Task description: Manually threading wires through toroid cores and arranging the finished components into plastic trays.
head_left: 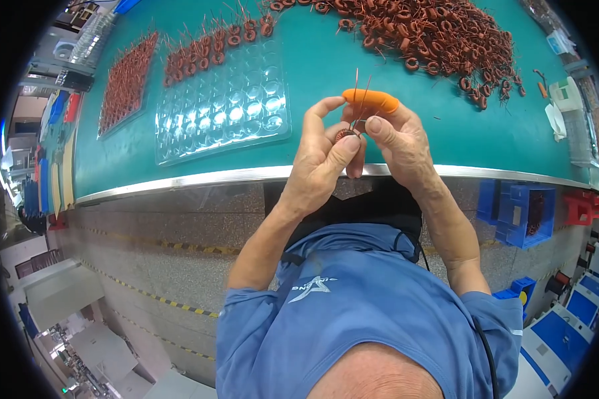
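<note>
Between the thumb and fingers of my left hand [317, 163] is a small copper-wound toroidal coil [345, 135]. Long thin wire leads [357, 86] rise from it, passing in front of an orange finger cover [373, 101] on my right hand's forefinger. My right hand [406, 143] is close beside the coil, its thumb against a bent lead; the fingers behind are partly hidden. Both hands are above the near edge of the green tabletop [226, 154].
A clear plastic tray [223, 110] with round pockets has coils in its far rows. Farther left is a filled tray [128, 83] of coils. A large heap of coils [439, 40] lies at the far right. Blue bins [522, 216] stand below the table's right end.
</note>
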Action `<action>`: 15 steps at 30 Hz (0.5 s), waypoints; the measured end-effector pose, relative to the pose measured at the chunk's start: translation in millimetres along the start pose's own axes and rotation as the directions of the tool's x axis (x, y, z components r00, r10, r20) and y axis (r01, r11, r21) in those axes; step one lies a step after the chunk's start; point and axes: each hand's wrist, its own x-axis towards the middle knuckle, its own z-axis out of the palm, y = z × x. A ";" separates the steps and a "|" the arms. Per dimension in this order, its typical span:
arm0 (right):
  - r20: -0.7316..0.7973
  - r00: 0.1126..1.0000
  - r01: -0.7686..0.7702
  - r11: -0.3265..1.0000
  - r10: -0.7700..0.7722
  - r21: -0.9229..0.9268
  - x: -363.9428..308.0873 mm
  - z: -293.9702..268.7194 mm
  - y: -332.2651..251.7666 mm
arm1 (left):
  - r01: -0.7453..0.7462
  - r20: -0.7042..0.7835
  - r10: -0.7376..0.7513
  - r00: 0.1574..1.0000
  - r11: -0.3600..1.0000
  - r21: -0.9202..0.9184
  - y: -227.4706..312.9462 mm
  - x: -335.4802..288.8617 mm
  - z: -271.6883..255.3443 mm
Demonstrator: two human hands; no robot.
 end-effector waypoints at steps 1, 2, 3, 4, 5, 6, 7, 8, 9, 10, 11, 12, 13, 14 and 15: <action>0.004 1.000 -0.001 1.000 0.001 -0.002 -0.2 1.1 1.9 | -0.003 -0.003 0.003 1.000 1.000 0.000 -0.6 -0.3 0.2; -0.020 0.998 0.052 0.996 -0.054 -0.072 -0.6 2.3 3.4 | 0.026 -0.034 -0.026 0.999 1.000 -0.015 -1.4 -0.6 0.0; -0.039 0.993 0.103 0.984 -0.110 -0.144 -1.0 4.0 4.3 | 0.054 -0.065 -0.056 0.996 0.998 -0.032 -2.2 -1.0 -0.1; -0.035 0.994 0.102 0.984 -0.108 -0.146 -2.4 6.9 4.4 | 0.051 -0.068 -0.053 0.996 0.998 -0.034 -3.0 -1.7 -0.1; -0.081 0.989 0.110 0.977 -0.126 -0.182 -4.1 10.3 4.3 | 0.047 -0.089 -0.049 0.995 0.999 -0.023 -3.8 -2.5 0.0; -0.126 0.981 0.116 0.969 -0.146 -0.218 -4.9 13.1 4.5 | 0.043 -0.110 -0.044 0.993 0.999 -0.013 -4.6 -3.5 0.0; -0.122 0.982 0.116 0.968 -0.146 -0.222 -4.4 14.8 5.3 | 0.038 -0.112 -0.039 0.993 0.999 -0.016 -5.2 -4.1 0.6; -0.153 0.976 0.118 0.962 -0.158 -0.245 -3.8 16.2 6.8 | 0.044 -0.137 -0.046 0.989 0.999 -0.023 -5.7 -5.1 1.2; -0.183 0.968 0.118 0.956 -0.171 -0.267 -2.8 17.1 7.4 | 0.050 -0.163 -0.054 0.985 0.998 -0.030 -6.2 -5.4 1.3; -0.177 0.970 0.118 0.956 -0.169 -0.270 -1.7 16.3 6.3 | 0.044 -0.167 -0.049 0.985 0.999 -0.032 -6.8 -5.1 0.4; -0.180 0.977 0.085 0.980 -0.118 -0.182 -0.5 14.0 4.6 | 0.036 -0.133 -0.040 0.990 0.999 -0.032 -7.6 -4.3 -1.0; -0.180 0.981 0.050 0.994 -0.066 -0.092 1.1 13.0 3.5 | 0.029 -0.098 -0.032 0.995 0.999 -0.032 -8.0 -3.8 -1.6; -0.196 0.978 0.047 0.994 -0.067 -0.102 1.9 15.1 2.7 | 0.032 -0.098 -0.036 0.995 0.998 -0.047 -6.4 -4.1 0.0; -0.196 0.979 0.043 0.994 -0.063 -0.102 3.0 14.8 2.2 | 0.033 -0.101 -0.038 0.994 0.998 -0.050 -6.8 -4.7 0.5; -0.195 0.979 0.029 0.988 -0.059 -0.153 4.1 13.3 1.6 | 0.025 -0.098 -0.031 0.995 0.998 -0.060 -7.7 -5.1 0.7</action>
